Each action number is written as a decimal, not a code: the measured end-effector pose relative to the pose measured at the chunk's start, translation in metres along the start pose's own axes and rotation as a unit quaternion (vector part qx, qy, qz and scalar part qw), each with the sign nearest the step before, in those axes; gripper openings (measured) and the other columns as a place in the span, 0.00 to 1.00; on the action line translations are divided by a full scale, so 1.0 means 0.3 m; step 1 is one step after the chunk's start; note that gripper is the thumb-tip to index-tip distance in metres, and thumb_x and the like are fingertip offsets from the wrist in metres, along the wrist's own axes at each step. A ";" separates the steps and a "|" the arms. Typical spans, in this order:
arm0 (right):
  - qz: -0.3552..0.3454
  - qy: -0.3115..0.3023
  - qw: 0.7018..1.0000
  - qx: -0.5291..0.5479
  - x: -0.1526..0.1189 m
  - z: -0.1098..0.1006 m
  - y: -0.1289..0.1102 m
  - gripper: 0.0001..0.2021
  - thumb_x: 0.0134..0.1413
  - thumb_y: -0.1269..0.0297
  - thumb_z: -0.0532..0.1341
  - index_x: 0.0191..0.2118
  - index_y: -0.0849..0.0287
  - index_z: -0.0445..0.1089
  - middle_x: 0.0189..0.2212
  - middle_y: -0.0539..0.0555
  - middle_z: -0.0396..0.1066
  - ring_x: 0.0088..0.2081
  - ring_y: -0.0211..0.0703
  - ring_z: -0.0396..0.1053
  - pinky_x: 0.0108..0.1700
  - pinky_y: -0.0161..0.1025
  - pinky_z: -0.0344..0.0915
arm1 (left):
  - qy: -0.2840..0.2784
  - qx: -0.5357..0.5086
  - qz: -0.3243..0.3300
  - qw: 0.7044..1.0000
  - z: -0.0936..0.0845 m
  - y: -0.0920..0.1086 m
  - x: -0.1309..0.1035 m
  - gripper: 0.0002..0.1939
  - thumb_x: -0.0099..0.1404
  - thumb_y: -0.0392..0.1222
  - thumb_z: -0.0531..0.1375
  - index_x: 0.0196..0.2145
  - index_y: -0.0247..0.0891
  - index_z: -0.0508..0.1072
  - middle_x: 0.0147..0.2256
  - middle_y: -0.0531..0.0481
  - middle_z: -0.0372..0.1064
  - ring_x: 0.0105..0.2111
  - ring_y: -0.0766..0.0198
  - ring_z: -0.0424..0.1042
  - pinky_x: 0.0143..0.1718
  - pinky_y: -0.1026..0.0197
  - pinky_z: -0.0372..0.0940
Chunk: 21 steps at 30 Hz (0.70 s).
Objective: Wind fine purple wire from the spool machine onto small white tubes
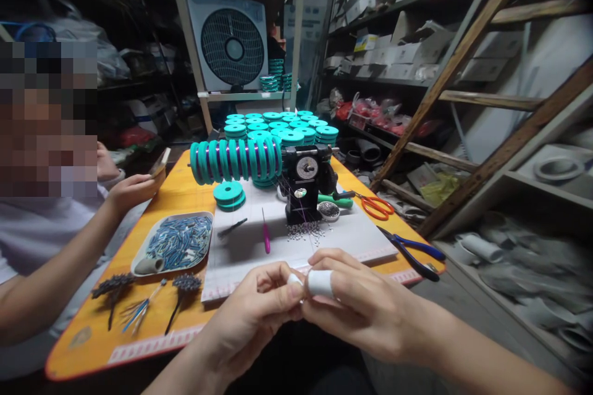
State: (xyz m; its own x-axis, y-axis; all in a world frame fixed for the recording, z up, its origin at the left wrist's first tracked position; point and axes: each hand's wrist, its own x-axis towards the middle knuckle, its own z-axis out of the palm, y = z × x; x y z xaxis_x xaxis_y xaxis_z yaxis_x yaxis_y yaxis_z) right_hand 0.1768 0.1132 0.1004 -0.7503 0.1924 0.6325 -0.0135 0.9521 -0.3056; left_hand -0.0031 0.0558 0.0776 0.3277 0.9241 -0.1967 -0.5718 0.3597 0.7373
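**Left hand and right hand met at lower centre**

You worked seated-height at an orange table, both hands at the lower centre of the frame, fingers bent inward, tips together. Whether they gripped anything could not be told; the spot was too small. White wrapping circled one of your right fingers; a white patch also showed at the left fingertips.

Just above your hands, centre: loose silver beads scattered on a white board, at the foot of a black machine. A row of turquoise spools stuck out from its left side. Right of it, a small dish held more beads.

Left on the board: a pink-handled tool. Centre right: orange-handled scissors; below those, blue-handled pliers, jaws pointing up-left.

Left of centre, a tray held many thin blue pieces. At the left edge sat another person, a flat object in hand. Upper centre: a fan.
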 end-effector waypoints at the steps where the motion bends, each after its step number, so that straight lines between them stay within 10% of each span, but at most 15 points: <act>1: -0.003 0.004 1.000 -0.002 0.001 0.001 -0.001 0.04 0.63 0.74 0.55 0.41 0.59 0.61 0.29 0.55 0.70 0.32 0.41 0.67 0.44 0.44 0.71 | 0.000 0.000 -0.001 1.000 0.000 0.000 -0.001 0.10 0.55 0.36 0.69 0.25 0.31 0.71 0.23 0.55 0.64 0.23 0.78 0.62 0.25 0.75 0.56; 12: 0.009 0.018 0.999 0.034 -0.002 0.006 0.001 0.03 0.63 0.74 0.57 0.40 0.60 0.64 0.28 0.51 0.67 0.34 0.38 0.66 0.41 0.36 0.68 | -0.001 0.086 0.022 0.996 -0.014 -0.004 0.008 0.14 0.57 0.42 0.68 0.25 0.32 0.68 0.27 0.53 0.63 0.28 0.73 0.63 0.30 0.70 0.56; 17: 0.127 -0.042 0.984 0.116 -0.033 0.004 0.011 0.04 0.62 0.64 0.62 0.39 0.58 0.69 0.32 0.50 0.65 0.35 0.36 0.65 0.36 0.32 0.65 | 0.018 0.295 0.129 0.947 -0.015 0.007 0.004 0.14 0.59 0.43 0.65 0.24 0.34 0.67 0.34 0.52 0.62 0.36 0.68 0.64 0.40 0.65 0.60; 21: 0.078 -0.070 0.993 0.062 -0.052 0.001 0.026 0.08 0.64 0.67 0.59 0.38 0.55 0.75 0.33 0.51 0.62 0.34 0.36 0.65 0.34 0.32 0.66 | 0.051 0.402 0.182 0.896 -0.024 -0.008 -0.005 0.10 0.62 0.40 0.63 0.25 0.36 0.68 0.37 0.52 0.60 0.36 0.70 0.64 0.38 0.66 0.61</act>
State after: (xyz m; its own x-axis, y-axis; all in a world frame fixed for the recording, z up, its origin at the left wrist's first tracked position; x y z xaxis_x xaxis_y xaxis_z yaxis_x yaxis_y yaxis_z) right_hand 0.1881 0.1176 0.0879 -0.8341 0.2924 0.4678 0.0358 0.8749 -0.4830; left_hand -0.0078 0.0547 0.0714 0.1362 0.9829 0.1243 0.1139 -0.1402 0.9836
